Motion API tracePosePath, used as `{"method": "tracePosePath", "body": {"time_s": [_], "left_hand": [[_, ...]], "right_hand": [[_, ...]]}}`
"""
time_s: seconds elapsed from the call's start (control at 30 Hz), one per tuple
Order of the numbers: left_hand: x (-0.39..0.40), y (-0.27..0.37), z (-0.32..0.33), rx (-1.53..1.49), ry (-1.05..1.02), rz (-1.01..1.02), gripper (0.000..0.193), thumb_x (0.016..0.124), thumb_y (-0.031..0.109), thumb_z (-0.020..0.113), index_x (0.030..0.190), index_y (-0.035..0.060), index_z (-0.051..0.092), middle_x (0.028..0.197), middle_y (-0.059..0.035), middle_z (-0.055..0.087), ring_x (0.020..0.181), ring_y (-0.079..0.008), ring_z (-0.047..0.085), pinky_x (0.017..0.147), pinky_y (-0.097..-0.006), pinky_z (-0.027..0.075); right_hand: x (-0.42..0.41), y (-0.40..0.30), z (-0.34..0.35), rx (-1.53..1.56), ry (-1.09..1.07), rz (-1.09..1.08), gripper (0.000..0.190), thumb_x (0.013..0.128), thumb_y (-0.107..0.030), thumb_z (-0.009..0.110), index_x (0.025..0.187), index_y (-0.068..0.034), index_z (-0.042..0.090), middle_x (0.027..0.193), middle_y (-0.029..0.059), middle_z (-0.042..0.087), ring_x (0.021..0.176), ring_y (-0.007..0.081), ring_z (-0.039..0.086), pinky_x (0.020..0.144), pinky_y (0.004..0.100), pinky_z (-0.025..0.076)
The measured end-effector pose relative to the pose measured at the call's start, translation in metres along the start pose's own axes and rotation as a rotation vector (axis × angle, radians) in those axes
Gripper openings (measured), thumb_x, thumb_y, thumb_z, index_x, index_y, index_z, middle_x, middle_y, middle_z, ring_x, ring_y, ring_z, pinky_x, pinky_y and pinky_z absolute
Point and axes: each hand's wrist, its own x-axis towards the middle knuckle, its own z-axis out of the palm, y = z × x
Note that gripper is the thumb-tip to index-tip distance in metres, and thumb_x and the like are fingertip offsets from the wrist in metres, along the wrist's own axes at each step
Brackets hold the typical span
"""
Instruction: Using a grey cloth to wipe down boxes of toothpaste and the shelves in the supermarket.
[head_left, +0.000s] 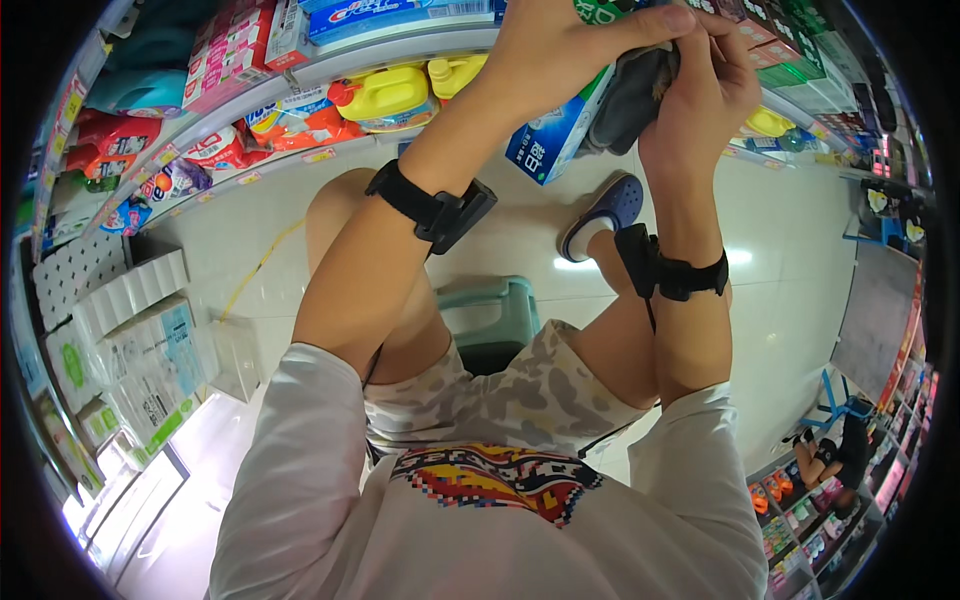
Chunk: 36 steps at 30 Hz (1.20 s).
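My left hand (559, 56) reaches in at the top of the view, its fingers mostly hidden behind a blue, white and green toothpaste box (551, 139) that it appears to grip. The box's printed end points down towards the floor. Beside it, my right hand (709, 86) pinches a dark grey cloth (626, 101), which hangs down along the box. My left thumb stretches across to the right fingers, close to the cloth's upper part. Both wrists carry black straps with small devices.
Ahead, a shelf (405, 37) bears Crest boxes; beneath it stand yellow bottles (386, 94) and detergent bags (300, 120). Tissue packs (154, 360) are stacked at left. A green plastic stool (517, 300) is between my legs. Another person (832, 450) is at lower right near shelving.
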Motion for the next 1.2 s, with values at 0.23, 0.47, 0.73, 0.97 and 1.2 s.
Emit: {"method": "tracePosePath", "body": {"time_s": [0.23, 0.47, 0.73, 0.97, 1.2], "left_hand": [[0.005, -0.003, -0.003, -0.153, -0.043, -0.05, 0.02, 0.101, 0.024, 0.069, 0.105, 0.0036, 0.068, 0.09, 0.0009, 0.068, 0.079, -0.0057, 0.06, 0.069, -0.023, 0.049], [0.011, -0.004, -0.017, -0.06, 0.001, -0.138, 0.032, 0.108, 0.033, 0.058, 0.104, 0.0027, 0.068, 0.083, 0.0019, 0.064, 0.073, -0.006, 0.057, 0.065, -0.0238, 0.047], [0.003, 0.0, -0.017, 0.096, -0.039, 0.004, 0.047, 0.113, 0.039, 0.043, 0.104, -0.0006, 0.066, 0.089, -0.0027, 0.065, 0.085, -0.0104, 0.056, 0.08, -0.0284, 0.048], [0.006, -0.003, -0.019, 0.211, -0.004, 0.015, 0.056, 0.114, 0.043, 0.036, 0.103, -0.004, 0.064, 0.09, -0.0079, 0.066, 0.086, -0.0148, 0.057, 0.081, -0.0338, 0.048], [0.007, -0.001, -0.02, 0.333, -0.012, 0.043, 0.052, 0.113, 0.039, 0.04, 0.102, -0.0069, 0.061, 0.083, -0.0138, 0.063, 0.08, -0.0194, 0.055, 0.078, -0.0365, 0.048]], "right_hand": [[0.0, -0.016, 0.014, 0.16, 0.057, 0.121, 0.006, 0.101, -0.007, 0.065, 0.095, -0.005, 0.067, 0.085, -0.0026, 0.066, 0.074, 0.0034, 0.058, 0.068, 0.0182, 0.044], [-0.004, -0.001, 0.009, -0.05, -0.11, 0.018, 0.008, 0.1, -0.006, 0.068, 0.093, -0.005, 0.064, 0.081, -0.0048, 0.063, 0.071, 0.0013, 0.052, 0.064, 0.0163, 0.039], [-0.006, 0.017, 0.012, -0.274, -0.032, -0.19, 0.013, 0.094, -0.008, 0.076, 0.097, 0.002, 0.068, 0.085, 0.0025, 0.071, 0.072, 0.0039, 0.059, 0.062, 0.0183, 0.043], [-0.004, 0.02, 0.006, -0.335, 0.01, -0.111, 0.014, 0.093, -0.007, 0.077, 0.095, 0.002, 0.067, 0.084, 0.0032, 0.071, 0.073, 0.0043, 0.061, 0.066, 0.018, 0.046], [-0.001, 0.018, 0.005, -0.331, 0.025, -0.12, 0.014, 0.094, -0.008, 0.076, 0.094, 0.002, 0.066, 0.084, 0.004, 0.071, 0.073, 0.0043, 0.06, 0.064, 0.0183, 0.045]]}}
